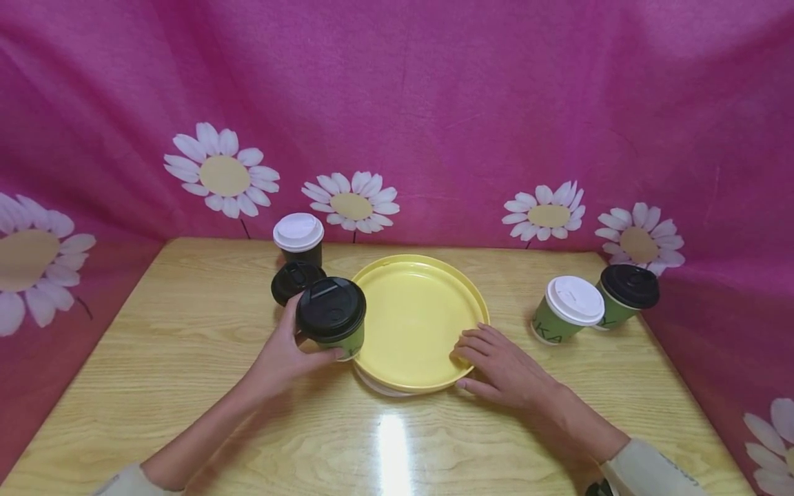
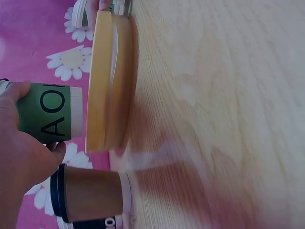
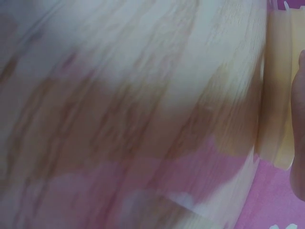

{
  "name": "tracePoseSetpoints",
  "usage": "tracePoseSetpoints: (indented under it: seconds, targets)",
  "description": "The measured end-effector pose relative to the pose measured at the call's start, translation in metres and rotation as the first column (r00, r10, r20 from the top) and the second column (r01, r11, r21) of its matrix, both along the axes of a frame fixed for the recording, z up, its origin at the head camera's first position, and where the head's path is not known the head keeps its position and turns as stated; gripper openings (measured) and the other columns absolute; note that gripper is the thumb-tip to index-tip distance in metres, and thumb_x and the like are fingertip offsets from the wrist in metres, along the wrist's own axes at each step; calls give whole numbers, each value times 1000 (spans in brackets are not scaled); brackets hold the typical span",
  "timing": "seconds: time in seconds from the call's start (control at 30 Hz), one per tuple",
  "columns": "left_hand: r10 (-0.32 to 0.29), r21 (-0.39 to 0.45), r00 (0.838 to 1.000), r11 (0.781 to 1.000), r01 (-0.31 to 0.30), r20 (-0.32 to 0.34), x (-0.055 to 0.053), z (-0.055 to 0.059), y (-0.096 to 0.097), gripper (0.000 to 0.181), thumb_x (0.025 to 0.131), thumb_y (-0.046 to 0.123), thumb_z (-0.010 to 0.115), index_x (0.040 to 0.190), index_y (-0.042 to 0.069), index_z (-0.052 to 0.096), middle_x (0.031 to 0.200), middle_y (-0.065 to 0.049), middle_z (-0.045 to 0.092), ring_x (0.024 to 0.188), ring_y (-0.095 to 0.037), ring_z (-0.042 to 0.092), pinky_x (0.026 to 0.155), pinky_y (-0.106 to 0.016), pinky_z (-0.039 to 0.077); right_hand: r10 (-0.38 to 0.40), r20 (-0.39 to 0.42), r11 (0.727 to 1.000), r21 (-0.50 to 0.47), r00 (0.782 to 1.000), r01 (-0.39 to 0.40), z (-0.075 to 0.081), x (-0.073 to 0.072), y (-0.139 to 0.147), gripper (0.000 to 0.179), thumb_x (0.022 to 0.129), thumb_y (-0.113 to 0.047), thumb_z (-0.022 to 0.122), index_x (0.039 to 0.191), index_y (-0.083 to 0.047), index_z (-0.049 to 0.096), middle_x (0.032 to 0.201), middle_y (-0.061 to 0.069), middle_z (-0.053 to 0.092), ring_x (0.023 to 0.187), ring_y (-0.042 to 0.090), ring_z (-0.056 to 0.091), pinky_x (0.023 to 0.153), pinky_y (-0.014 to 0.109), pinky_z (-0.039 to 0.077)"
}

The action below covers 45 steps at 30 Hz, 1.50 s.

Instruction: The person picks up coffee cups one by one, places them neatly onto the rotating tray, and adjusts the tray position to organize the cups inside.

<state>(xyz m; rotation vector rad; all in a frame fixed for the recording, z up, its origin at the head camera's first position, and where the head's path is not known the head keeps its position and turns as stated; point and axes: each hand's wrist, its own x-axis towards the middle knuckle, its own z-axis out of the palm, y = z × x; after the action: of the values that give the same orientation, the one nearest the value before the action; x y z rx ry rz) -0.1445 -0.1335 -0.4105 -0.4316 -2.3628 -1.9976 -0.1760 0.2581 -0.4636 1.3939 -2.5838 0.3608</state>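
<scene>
My left hand (image 1: 279,358) grips a green paper coffee cup (image 1: 335,320) with a black lid, thumb and fingers around its side. In the left wrist view the cup (image 2: 50,112) is off the table, its white base a small gap from the rim of a round yellow tray (image 1: 412,324). That tray is raised on a lower round base (image 2: 125,86). On the tray's right rim rests my right hand (image 1: 505,365), its fingers loosely bent over the edge. Just behind the held cup stands a brown cup (image 2: 93,193) with a black lid (image 1: 291,279), partly hidden in the head view.
A dark cup with a white lid (image 1: 299,234) stands at the back left. Over on the right are two green cups, one white-lidded (image 1: 567,313), one black-lidded (image 1: 626,293), close together. A pink flowered cloth (image 1: 434,124) encloses the wooden table (image 1: 298,441) at the back and sides.
</scene>
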Motion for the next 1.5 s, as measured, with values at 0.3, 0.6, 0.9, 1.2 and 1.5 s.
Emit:
tracePoseSetpoints:
  seconds: [0.3,0.6,0.9,1.2,1.5]
  targets:
    - [-39,-46,999,998,40,8,-14,0,27,94,74,4,87,149,9,32,146,-13,45,136,-28,39,110,-53,36,-2,8,1000,-5,1000,2,0,0,-2,43,95,-45,63,121,-11,63,124,5,61,127,28,48,115,51,25]
    - [-112,-79,992,990,116,51,-22,-8,41,94,73,8,88,149,9,33,146,-10,46,135,-28,41,113,-51,32,-9,3,1000,1,1000,9,0,1,-2,43,95,-45,63,121,-11,63,124,4,60,126,27,48,116,49,24]
    - [-131,-69,987,988,138,88,-24,-16,47,95,72,7,89,148,11,32,145,-7,47,136,-25,40,115,-45,29,-12,1,1000,3,1000,12,0,1,-2,44,95,-46,62,122,-11,63,124,5,60,126,27,48,117,47,23]
    - [-142,-83,986,985,149,87,-25,-16,52,93,72,1,87,148,10,33,146,-6,46,137,-21,40,116,-39,28,-17,7,1000,5,1000,17,0,1,-2,45,96,-47,61,123,-11,63,125,5,60,127,26,47,118,44,20]
    - [-163,-101,983,980,171,89,-27,-18,53,91,72,2,87,147,5,35,144,-10,48,137,-24,40,117,-42,26,0,-17,1000,-21,1000,-1,-2,-1,-1,46,95,-48,62,120,-9,64,122,5,61,125,28,49,117,46,23]
